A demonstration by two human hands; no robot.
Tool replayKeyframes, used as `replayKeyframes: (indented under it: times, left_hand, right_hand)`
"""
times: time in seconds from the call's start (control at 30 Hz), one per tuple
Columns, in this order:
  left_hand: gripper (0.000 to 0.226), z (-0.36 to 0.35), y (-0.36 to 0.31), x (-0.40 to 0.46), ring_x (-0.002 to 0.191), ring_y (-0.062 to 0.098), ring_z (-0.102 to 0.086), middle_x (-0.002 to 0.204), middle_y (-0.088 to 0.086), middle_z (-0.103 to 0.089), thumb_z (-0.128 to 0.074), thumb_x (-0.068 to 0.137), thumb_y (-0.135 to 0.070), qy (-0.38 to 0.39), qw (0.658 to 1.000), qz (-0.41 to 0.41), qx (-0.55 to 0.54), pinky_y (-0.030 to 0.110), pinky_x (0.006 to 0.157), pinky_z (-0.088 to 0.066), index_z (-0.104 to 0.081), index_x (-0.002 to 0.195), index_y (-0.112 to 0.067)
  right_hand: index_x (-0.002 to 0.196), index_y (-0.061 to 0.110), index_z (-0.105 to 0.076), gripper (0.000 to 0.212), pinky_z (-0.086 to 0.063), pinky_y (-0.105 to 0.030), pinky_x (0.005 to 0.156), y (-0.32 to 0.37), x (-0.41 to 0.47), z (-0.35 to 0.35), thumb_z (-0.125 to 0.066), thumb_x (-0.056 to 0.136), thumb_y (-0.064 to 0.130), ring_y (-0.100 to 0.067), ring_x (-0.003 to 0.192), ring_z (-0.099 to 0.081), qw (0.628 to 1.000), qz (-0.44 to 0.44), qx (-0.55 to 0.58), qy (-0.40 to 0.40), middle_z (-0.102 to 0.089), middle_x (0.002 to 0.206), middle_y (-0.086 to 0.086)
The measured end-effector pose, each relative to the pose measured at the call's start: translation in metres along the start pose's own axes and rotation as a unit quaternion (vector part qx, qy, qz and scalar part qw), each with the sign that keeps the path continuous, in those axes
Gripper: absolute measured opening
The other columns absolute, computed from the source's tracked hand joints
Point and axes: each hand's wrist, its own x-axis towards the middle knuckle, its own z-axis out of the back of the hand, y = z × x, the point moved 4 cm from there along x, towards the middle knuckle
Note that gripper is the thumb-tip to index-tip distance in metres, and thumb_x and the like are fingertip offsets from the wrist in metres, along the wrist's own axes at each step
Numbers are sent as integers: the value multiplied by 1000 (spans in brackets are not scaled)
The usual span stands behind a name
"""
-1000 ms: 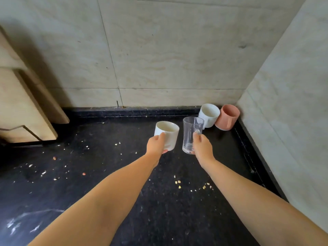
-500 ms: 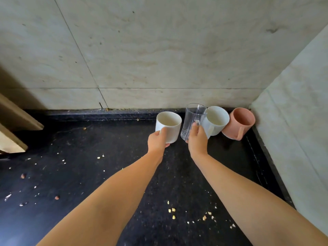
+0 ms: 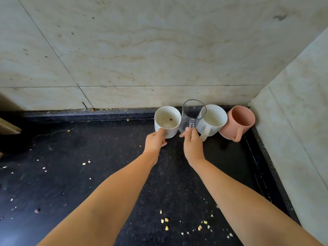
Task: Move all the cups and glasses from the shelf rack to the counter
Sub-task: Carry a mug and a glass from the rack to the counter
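Note:
My left hand (image 3: 154, 141) grips a white cup (image 3: 166, 121) by its near side, low over the black counter (image 3: 88, 174) near the back wall. My right hand (image 3: 192, 146) pinches the handle of a clear glass mug (image 3: 192, 112) just to the right of that cup. A second white mug (image 3: 212, 119) with its handle towards me stands right beside the glass. A pink mug (image 3: 237, 121) stands in the far right corner. The shelf rack is out of view.
Marble walls close the counter at the back and on the right (image 3: 292, 121). A wooden corner (image 3: 8, 126) juts in at the left edge. Crumbs (image 3: 166, 221) lie scattered on the counter between my forearms and to the left.
Both hands carried the white cup and the glass mug forward and down toward the back wall, ending beside the white and pink mugs. My head moved closer.

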Motion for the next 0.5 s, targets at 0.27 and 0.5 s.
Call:
replayKeyframes:
  times: [0.27, 0.5]
  left_hand:
    - [25, 1, -3, -4, 85, 17, -52, 77, 1, -56, -48, 94, -24, -9, 1000, -17, 20, 33, 91, -47, -56, 71, -19]
    - [17, 27, -16, -23, 91, 19, -46, 92, 2, -53, -43, 98, -24, -24, 997, -28, 68, 31, 80, -41, -54, 84, -22]
  right_hand:
    - [112, 6, -56, 37, -37, -22, 86, -1, 3, 4, -28, 104, 28, -9, 96, -50, 999, -2, -43, 29, -56, 101, 4]
    - [129, 6, -46, 34, -44, -26, 83, 2, -12, 27, -41, 100, 25, -18, 104, -56, 994, -27, -103, 8, -57, 122, -11]
